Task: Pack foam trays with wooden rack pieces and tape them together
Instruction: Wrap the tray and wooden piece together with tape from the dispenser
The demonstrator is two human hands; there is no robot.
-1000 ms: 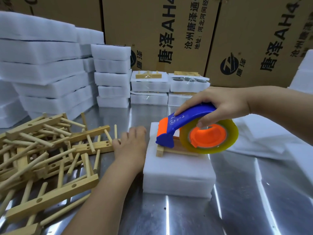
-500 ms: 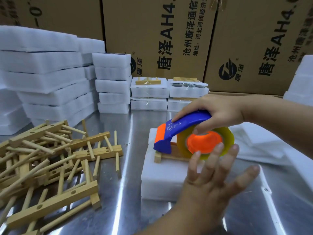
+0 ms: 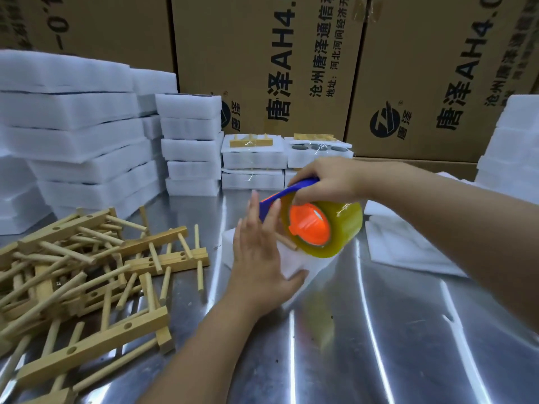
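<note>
Head view: your left hand (image 3: 262, 258) lies flat, fingers straight, on the white rectangular foam tray (image 3: 297, 262) on the shiny metal table (image 3: 350, 330). Your right hand (image 3: 326, 182) grips the blue-and-orange plastic tape dispenser (image 3: 309, 225) over it. Foam looks light, soft and easily dented, so press its top gently.

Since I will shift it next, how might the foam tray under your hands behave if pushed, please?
Being white foam, the foam tray probably weighs little. It likely slides easily on the shiny steel table, hence the left hand pressing it. Hard squeezing may dent it.
</note>
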